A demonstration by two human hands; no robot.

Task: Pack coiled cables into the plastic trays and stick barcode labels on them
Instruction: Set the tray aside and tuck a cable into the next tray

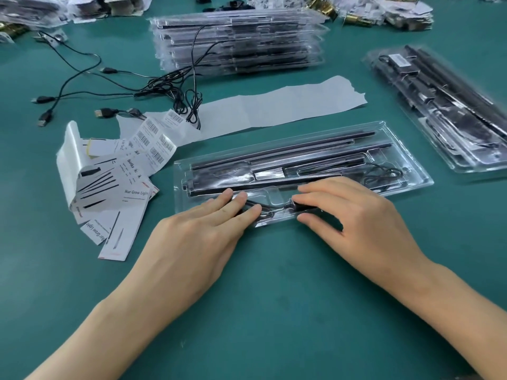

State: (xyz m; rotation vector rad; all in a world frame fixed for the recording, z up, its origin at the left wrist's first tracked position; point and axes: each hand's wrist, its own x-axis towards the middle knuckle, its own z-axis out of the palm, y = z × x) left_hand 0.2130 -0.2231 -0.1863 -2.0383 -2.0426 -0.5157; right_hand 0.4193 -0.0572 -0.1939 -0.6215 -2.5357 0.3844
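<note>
A clear plastic tray [406, 152] lies in front of me on the green table, holding black light bars and a coiled black cable [382, 174] at its right end. My left hand [200, 234] rests fingers-down on the tray's near edge, pressing a thin black cable [263, 208] into the front compartment. My right hand [354, 212] presses the same compartment from the right, thumb under the tray's rim and fingers on top. A strip of barcode labels [153, 141] lies to the left.
Loose USB cables [109, 86] tangle at the back left. A stack of filled trays [236, 42] stands behind, and another filled stack [444, 105] lies at the right. White backing paper [274, 108] and printed label sheets [115, 193] lie nearby.
</note>
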